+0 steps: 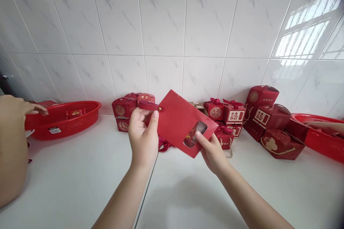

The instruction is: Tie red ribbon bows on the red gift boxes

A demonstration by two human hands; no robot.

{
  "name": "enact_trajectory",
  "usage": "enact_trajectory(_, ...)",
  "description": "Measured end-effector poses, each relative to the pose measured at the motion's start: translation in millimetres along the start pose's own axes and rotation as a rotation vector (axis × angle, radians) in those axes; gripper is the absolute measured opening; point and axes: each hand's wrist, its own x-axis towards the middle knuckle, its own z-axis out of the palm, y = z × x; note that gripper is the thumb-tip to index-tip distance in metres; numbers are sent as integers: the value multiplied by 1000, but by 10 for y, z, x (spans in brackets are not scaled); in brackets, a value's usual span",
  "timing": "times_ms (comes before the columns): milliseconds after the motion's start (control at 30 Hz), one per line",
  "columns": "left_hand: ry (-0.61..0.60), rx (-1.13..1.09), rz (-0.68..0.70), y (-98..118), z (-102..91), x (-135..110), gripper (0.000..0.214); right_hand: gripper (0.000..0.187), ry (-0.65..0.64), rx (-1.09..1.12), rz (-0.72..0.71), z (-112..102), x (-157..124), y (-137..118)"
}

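Between my two hands a red gift box (176, 118) is held up above the table, tilted on one corner. A dark oval window near its lower right side shows something patterned. At its left corner sits a dark red strap (147, 105) with a brass stud. My left hand (143, 130) is closed on that corner, thumb beside the stud and fingers at the strap. My right hand (212, 148) grips the lower right edge, its thumb lying over the window. Red ribbon (164, 145) on the table behind is partly hidden by the box.
Red candy boxes stand along the tiled wall: a stack (123, 109) at left, ribboned boxes (233, 114) right of centre, larger boxes (274, 118) farther right. Red plastic baskets stand at left (77, 128) and right (322, 141). Another person's hand (37, 109) is over the left basket; an arm (328, 127) reaches over the right one.
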Motion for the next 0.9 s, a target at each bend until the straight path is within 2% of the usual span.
enact_trajectory(133, -121, -40, -138, 34, -4, -12, 20, 44, 136, 73, -46, 44, -26, -30)
enact_trajectory(333, -185, -3, -127, 82, -80, 39, 27, 44, 222, 61, -46, -68, 12, -147)
enact_trajectory(467, -91, -4, -94, 88, -102, 61, 18, 38, 176, -14, -55, -164, 19, -216)
enact_trajectory(567, -32, -8, -25, 111, -124, 72, 13, 41, 138, -55, -20, -245, 14, -271)
enact_trajectory(700, -34, -35, 5, 132, -153, 69, 13, 39, 112, -61, 50, -326, 10, -323)
enact_trajectory(900, -115, -33, -66, 117, -153, 62, 10, 34, 17, -109, 77, -359, 10, -348)
